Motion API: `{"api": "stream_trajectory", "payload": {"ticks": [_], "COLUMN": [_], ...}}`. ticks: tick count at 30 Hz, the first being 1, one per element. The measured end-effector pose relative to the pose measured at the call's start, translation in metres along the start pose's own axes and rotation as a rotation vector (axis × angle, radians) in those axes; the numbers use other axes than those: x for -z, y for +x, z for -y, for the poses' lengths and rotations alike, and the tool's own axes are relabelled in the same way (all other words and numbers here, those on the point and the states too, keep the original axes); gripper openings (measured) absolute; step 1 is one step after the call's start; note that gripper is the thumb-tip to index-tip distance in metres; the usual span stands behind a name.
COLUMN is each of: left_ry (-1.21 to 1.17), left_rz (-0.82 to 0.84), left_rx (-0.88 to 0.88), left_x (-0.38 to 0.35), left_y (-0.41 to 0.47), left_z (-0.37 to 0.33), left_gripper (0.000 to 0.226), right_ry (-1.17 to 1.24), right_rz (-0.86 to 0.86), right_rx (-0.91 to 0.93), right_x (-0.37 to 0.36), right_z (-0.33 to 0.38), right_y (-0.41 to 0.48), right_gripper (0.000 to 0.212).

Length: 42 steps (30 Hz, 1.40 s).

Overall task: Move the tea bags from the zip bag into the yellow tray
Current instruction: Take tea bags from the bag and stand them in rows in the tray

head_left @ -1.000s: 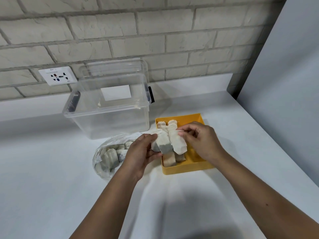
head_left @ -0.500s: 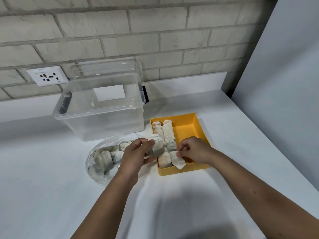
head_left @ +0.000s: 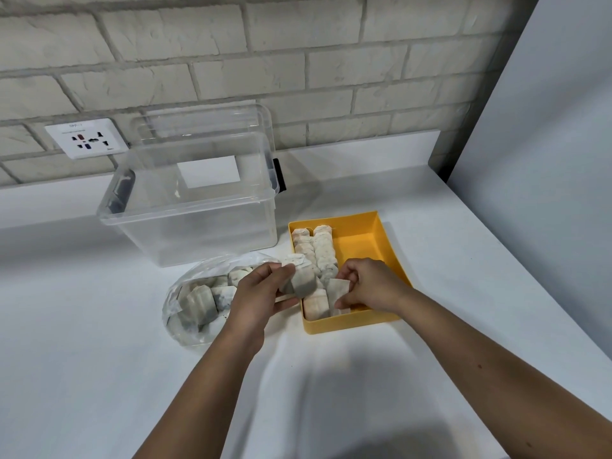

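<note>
Head view | right hand (head_left: 372,286) pinches one soft white paper tea bag (head_left: 337,289) low over the near end of the shallow yellow plastic tray (head_left: 351,324), beside its front-to-back rows (head_left: 323,246) | left hand (head_left: 261,294) grips spare tea bags (head_left: 303,281) at the tray's left rim | crinkled clear zip bag (head_left: 185,309), part-full, lies left on the white worktop (head_left: 99,359)

One view only, worn on the head. Looks forward and down from above and behind the forearms, wide-angle. Sits close: frames the left grip (head_left: 261,293) and right grip (head_left: 371,286) just below mid-picture, with forearms entering from the bottom edge. Takes in the surface (head_left: 82,326) all round the grips, a brick wall (head_left: 298,61) beyond them, a grey panel (head_left: 546,160) to the right of the right grip.
</note>
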<state>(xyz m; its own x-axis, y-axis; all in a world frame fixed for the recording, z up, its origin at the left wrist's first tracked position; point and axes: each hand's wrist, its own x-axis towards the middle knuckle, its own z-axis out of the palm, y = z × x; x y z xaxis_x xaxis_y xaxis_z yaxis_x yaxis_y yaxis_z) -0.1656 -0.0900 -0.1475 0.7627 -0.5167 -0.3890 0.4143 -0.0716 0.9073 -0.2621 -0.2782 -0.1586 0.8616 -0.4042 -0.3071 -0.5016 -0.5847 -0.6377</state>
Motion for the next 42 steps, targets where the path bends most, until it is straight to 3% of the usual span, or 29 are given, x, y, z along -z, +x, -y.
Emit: {"api": "stream_trajectory", "payload": {"ticks": [8,13,15,18,26,34,42], "left_ry": [-0.011,0.008,0.021,0.038,0.035,0.044,0.035], "left_rz": [-0.004,0.025,0.031,0.039,-0.047,-0.040,-0.026], "left_rx": [0.021,0.008,-0.003,-0.024,-0.077,-0.019,0.011], "left_x": [-0.002,-0.007,-0.009,-0.012,-0.004,-0.006,-0.004], "left_y": [-0.003,-0.006,-0.007,-0.009,-0.009,-0.009,-0.008], "left_z": [0.000,-0.004,-0.005,-0.006,-0.008,0.001,0.003], "left_gripper": [0.028,0.011,0.012,0.015,0.016,0.016,0.015], "right_ry": [-0.079,0.260,0.295,0.158,0.044,0.062,-0.048], "right_rz": [-0.092,-0.416,-0.352,-0.247,-0.213,0.105,0.068], "right_rx": [0.061,0.268,0.271,0.230,0.157,-0.012,-0.058], "right_x": [0.005,0.015,0.018,0.016,0.035,0.018,0.011], "right_z": [0.006,0.031,0.042,0.045,0.026,0.005,0.000], "right_y": [-0.005,-0.022,-0.028,-0.029,-0.032,-0.023,-0.012], "right_gripper": [0.053,0.011,0.013,0.017,0.012,0.011,0.024]}}
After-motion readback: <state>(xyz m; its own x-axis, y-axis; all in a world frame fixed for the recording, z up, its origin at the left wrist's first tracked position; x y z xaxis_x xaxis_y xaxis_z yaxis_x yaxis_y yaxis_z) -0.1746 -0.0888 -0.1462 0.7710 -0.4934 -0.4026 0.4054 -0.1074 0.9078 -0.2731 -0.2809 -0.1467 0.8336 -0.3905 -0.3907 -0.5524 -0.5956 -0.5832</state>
